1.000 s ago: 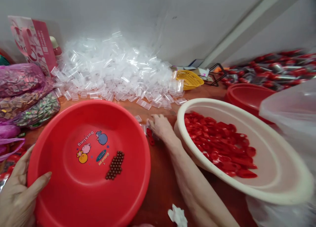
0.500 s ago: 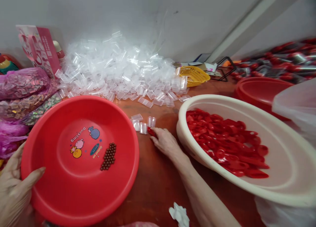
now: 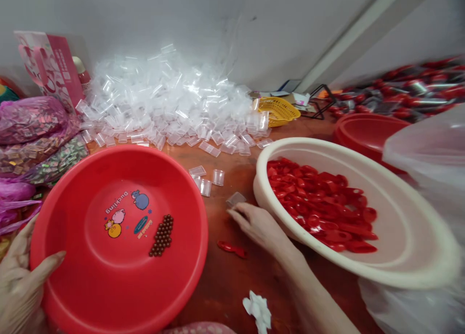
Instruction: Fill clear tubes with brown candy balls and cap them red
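Observation:
My left hand (image 3: 25,276) is closed on the left rim of a red plastic basin (image 3: 119,290), thumb inside. On the basin floor, beside printed cartoon ducks, lies a cluster of small brown balls (image 3: 162,236). My right hand (image 3: 259,227) is low over the table, fingertips together at a small clear plastic case (image 3: 236,199); the exact grip is partly hidden. Below that hand a small red plastic piece (image 3: 232,249), spoon-like in shape, lies on the table. Several more clear cases (image 3: 218,177) lie between the basin and my right hand.
A cream basin (image 3: 410,217) full of red plastic pieces (image 3: 319,208) stands at right. Behind is a big heap of clear cases (image 3: 174,101), with a yellow basket (image 3: 278,111) beside it. Filled bags (image 3: 32,120) sit at left. Crumpled tissue (image 3: 258,310) lies in front.
My right hand has moved right and slightly nearer. The red piece that was at its fingertips now lies on the table, and a clear case shows at the fingers. My left hand keeps its hold.

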### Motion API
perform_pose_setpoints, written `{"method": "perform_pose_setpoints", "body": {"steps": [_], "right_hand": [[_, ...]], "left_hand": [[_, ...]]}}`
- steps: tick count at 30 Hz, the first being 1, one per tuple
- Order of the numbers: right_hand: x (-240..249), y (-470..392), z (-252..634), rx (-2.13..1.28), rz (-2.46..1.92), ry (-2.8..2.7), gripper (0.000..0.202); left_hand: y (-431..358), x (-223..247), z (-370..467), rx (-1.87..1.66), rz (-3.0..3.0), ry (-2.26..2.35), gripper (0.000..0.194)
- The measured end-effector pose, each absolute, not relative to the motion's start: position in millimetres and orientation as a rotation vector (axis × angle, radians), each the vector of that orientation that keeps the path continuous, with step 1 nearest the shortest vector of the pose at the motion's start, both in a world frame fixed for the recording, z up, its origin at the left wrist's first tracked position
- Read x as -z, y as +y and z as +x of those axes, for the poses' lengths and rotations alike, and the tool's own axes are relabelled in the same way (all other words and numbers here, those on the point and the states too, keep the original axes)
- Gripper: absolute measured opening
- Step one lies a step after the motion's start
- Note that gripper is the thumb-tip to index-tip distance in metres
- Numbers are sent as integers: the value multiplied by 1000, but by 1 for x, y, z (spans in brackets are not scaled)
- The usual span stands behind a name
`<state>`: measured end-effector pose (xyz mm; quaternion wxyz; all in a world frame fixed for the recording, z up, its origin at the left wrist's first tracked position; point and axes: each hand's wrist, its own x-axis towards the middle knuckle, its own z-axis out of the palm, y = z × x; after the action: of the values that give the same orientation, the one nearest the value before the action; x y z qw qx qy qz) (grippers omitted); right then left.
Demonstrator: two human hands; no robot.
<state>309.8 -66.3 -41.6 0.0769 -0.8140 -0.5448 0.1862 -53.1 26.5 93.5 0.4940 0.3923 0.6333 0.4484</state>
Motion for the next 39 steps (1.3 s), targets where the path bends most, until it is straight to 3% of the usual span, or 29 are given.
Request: {"method": "perform_pose_setpoints", "body": {"steps": [4,9,14,18,25,33,39], "right_hand": [[56,-39,324,-320,-2545,-1435,30],[71,-39,328,-447,-2440,-1359,22],[31,-59,288,-577,-1997,-1202,54],[-6,-45,243,-742,-1651,-1501,54],[20,18,206,-268,-2187,-2507,30],[39,17,211,-230,-2184,-2652,38],[41,-4,197,-423,-2296,-2640,37]], "left_hand": [[27,-92,-53,-1114,952,1527,75],[27,-78,-59,-1165,1009,1486,72],[24,-68,-55,-1192,1021,1440,75],[24,-65,-50,-1213,1046,1385,70],[21,-66,-44,-1208,1164,1297,68],[21,-68,-34,-1179,1301,1242,66],[13,-79,-17,-1148,1374,1180,64]]}}
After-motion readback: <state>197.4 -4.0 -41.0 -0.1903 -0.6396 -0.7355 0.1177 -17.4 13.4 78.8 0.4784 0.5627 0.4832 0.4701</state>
